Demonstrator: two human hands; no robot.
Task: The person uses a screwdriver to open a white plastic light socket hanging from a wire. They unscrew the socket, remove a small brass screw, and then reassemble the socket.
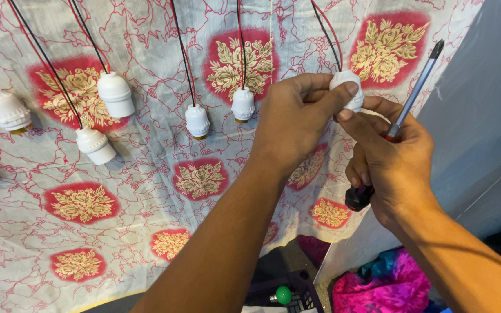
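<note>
1. State: a white lamp holder [348,87] on red and black wires [327,32] is pinched in the grip of the left hand [297,119], thumb across its top, at the right end of the row, above the patterned cloth [146,174] on the table.
2. The right hand [389,159] is clamped round a screwdriver [404,113], with its fingertips also laid on the holder. The shaft is pointed up and away and the tip is not engaged.
3. Slip risk: only fingertips are on the smooth round plastic body. If torque or a push is applied, the holder is likely twisted out of the pinch.
4. Wire strain: the leads are thin. A tug on the body is taken by the terminals inside, which cannot be seen, and a strand may be pulled loose.
5. Tool risk: the right hand is doing two jobs. The long shaft is easily swung while the fingers are worked, and the black handle end [358,197] may be dropped.
6. Neighbour risk: the other holders [243,104] [197,120] are hung close by on their own wires and may be snagged by the forearm.
</note>
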